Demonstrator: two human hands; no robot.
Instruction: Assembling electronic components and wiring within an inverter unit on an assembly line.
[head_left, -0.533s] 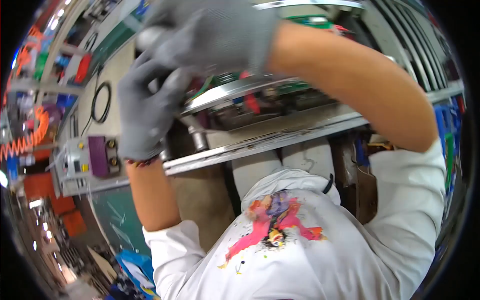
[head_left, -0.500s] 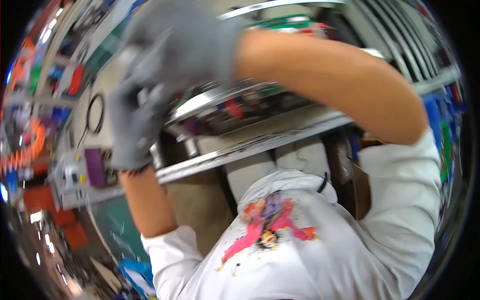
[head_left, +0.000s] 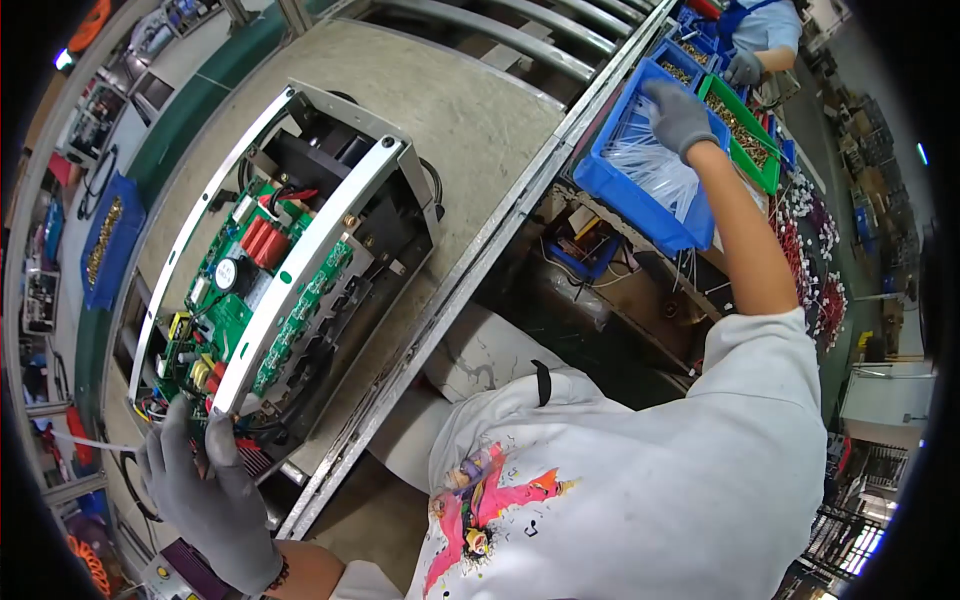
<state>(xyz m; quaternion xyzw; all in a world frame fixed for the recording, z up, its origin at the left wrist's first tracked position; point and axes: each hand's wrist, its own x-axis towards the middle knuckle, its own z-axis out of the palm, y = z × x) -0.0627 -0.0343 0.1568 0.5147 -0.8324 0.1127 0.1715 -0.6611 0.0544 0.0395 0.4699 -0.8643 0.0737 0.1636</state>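
My left hand [head_left: 205, 490], in a grey glove, is at the near left end of an open electronics chassis [head_left: 265, 330]. Its thumb and fingers are apart beside the white rail end and some wires; fingertip contact is partly hidden. A thin white strip [head_left: 90, 441] sticks out next to these fingers; whether they touch it I cannot tell. My gloved right hand [head_left: 680, 118] reaches over a blue bin [head_left: 640, 212] of translucent white cable ties [head_left: 650, 165]. Its fingers look stretched out, and nothing shows in them. Inside the chassis lies a green circuit board [head_left: 232, 318].
Metal rollers [head_left: 500, 40] run behind the worktop [head_left: 470, 110]. Beside the cable ties stands a green bin [head_left: 765, 175] of small brass-coloured parts. A blue parts tray [head_left: 110, 240] lies at far left. A co-worker's gloved hand [head_left: 743, 68] is at the upper right.
The view has swung toward the right. My right hand has left my left hand and moved right to the cable-tie bin. My left hand is now low at the chassis end.
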